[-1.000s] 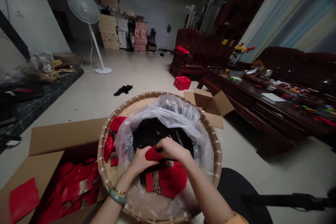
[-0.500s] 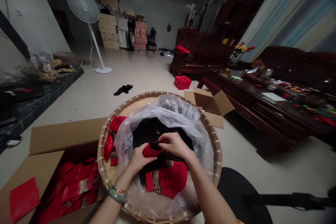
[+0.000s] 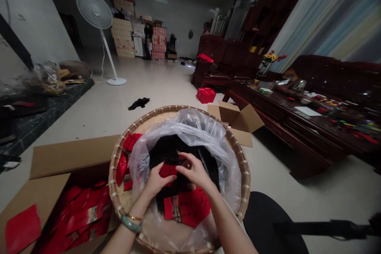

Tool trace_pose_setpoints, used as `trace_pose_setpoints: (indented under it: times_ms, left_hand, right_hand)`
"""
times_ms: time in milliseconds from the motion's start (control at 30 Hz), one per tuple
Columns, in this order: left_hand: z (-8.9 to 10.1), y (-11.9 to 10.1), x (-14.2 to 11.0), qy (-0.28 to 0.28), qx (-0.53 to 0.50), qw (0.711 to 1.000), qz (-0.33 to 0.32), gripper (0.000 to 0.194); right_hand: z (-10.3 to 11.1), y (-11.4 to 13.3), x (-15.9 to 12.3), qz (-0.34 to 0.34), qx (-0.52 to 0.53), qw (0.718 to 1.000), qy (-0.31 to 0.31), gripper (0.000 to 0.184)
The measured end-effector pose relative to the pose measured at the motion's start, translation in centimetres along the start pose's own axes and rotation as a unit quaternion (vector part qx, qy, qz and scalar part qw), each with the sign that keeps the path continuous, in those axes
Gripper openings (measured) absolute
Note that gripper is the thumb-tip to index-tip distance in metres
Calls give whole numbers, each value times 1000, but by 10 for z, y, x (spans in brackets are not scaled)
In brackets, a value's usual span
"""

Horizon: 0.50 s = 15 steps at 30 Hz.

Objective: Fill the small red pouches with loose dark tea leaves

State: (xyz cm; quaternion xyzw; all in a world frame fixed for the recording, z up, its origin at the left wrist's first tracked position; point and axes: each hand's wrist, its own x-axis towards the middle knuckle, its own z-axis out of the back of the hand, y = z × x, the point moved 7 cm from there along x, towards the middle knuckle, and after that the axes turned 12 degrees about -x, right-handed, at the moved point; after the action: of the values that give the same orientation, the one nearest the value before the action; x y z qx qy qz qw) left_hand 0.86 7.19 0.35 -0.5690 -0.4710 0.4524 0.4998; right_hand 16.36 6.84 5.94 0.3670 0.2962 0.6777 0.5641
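- Right now the left hand (image 3: 156, 180) is pinching a small red packet (image 3: 168, 170) at its near side, fingers closed on it.
- The right hand (image 3: 195, 172) has its fingers pressed together and bunched over the packet's far edge. They hide that edge, so I can't tell whether they're gripping it or just steadying it.
- The packet sits between the hands, right over dark loose leaves (image 3: 169, 149) inside a clear plastic bag (image 3: 190, 127), and the bag lies in a round bamboo tray (image 3: 119, 158).
- Good handling here looks like a firm, small pinch, with the packet kept low over the bag so any stray leaves drop back in.
- More red packets (image 3: 187, 208) lie on the bag's near side, just below the hands, and an open cardboard box (image 3: 71, 154) of red packets (image 3: 83, 214) sits beside the tray.
- Compared with the last frame, the hands have dropped a little and sit closer together, so less of the packet shows.
- The right hand now covers more of the packet, and a person (image 3: 206, 27) has appeared at the far end of the room.
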Motion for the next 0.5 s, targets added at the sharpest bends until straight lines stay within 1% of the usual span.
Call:
trace_pose_setpoints:
  times_ms: [100, 133, 200, 267, 300, 367, 433, 500]
  left_hand:
    - [-3, -4, 0, 4, -23, 1000, 10, 46]
    - [-5, -5, 0, 8, -43, 999, 20, 47]
    - [-8, -3, 0, 20, -97, 993, 58, 46]
    - [-11, 1, 0, 22, -140, 986, 92, 43]
    - [-12, 2, 1, 17, -153, 983, 97, 42]
    - [-14, 4, 2, 5, -169, 982, 88, 40]
    - [-16, 7, 3, 5, -181, 980, 81, 38]
    - [-20, 12, 3, 21, -181, 980, 85, 41]
  right_hand:
    - [-16, -9, -4, -57, 44, 997, -27, 22]
    - [-20, -13, -4, -80, 65, 994, -29, 20]
    - [-26, -20, -2, -116, 107, 987, -18, 22]
    - [-28, -26, 0, -132, 136, 982, -4, 25]
    - [-28, -29, 0, -137, 146, 980, 0, 26]
    - [-28, -36, 1, -151, 151, 977, 0, 28]
    - [-27, -39, 0, -161, 140, 977, -14, 28]
    - [-21, -33, -1, -137, 110, 983, -47, 23]
